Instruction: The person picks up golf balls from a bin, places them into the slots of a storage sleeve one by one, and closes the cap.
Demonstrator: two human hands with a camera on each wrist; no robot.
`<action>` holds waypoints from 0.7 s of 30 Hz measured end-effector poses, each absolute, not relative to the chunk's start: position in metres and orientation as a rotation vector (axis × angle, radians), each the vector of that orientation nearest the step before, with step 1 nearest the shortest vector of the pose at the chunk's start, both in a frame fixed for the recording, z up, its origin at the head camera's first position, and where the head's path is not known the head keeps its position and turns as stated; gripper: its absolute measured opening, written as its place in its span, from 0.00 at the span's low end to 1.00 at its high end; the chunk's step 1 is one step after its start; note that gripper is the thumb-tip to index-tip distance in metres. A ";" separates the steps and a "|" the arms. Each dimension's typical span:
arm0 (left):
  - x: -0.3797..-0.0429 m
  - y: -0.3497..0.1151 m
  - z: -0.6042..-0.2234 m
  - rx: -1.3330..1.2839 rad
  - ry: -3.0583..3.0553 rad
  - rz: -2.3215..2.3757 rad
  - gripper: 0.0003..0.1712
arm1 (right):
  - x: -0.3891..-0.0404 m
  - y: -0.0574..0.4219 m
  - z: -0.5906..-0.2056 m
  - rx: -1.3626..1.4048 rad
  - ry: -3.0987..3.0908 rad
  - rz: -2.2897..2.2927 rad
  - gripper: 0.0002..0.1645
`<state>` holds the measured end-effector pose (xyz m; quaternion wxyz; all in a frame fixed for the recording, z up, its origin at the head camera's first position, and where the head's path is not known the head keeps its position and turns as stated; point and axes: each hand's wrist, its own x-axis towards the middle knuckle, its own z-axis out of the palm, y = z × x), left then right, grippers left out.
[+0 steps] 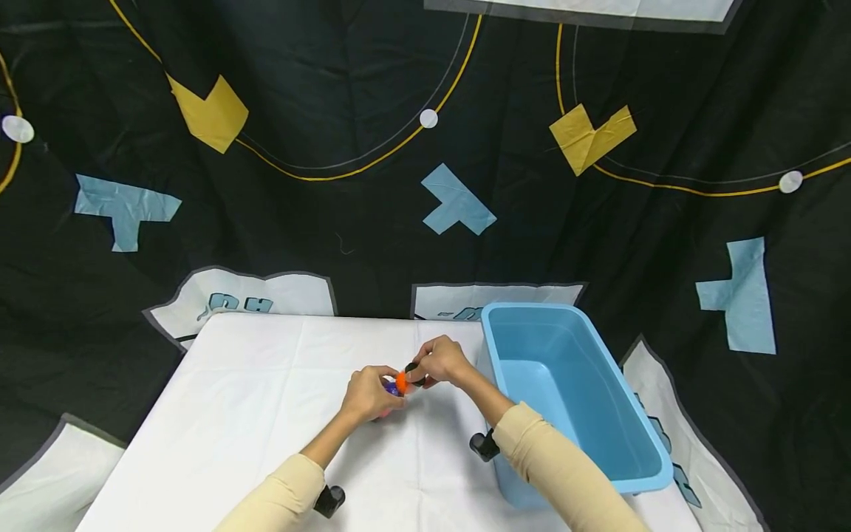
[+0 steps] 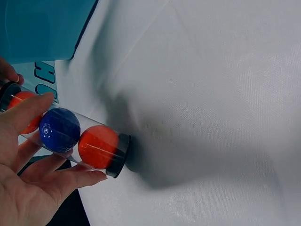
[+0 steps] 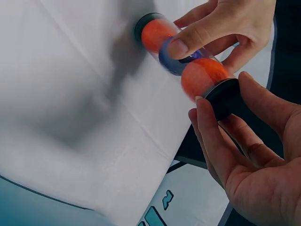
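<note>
A clear tube [image 2: 85, 123] with black end caps holds two orange balls with a blue ball [image 2: 59, 130] between them. My left hand [image 1: 369, 393] grips the tube around its middle, thumb across one side and fingers beneath. At the tube's upper end my right hand [image 1: 440, 360] pinches the black cap [image 3: 223, 98] between thumb and fingers. Beside that cap sits one orange ball [image 3: 203, 78]; the other orange ball [image 2: 98, 147] lies by the far black cap [image 2: 118, 156]. The tube is held tilted above the white table [image 1: 266, 399].
A light blue plastic bin [image 1: 565, 432] stands on the table just right of my right forearm. Behind the table hangs a black cloth [image 1: 372, 244] with blue and yellow tape. White printed sheets [image 1: 266, 292] show along the table's far edge.
</note>
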<state>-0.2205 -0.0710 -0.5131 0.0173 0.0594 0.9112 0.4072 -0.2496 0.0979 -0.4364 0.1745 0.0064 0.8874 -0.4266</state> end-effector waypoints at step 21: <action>-0.222 -0.072 -0.516 0.190 2.865 1.286 0.25 | -0.254 0.093 -0.438 0.036 2.527 -1.207 0.10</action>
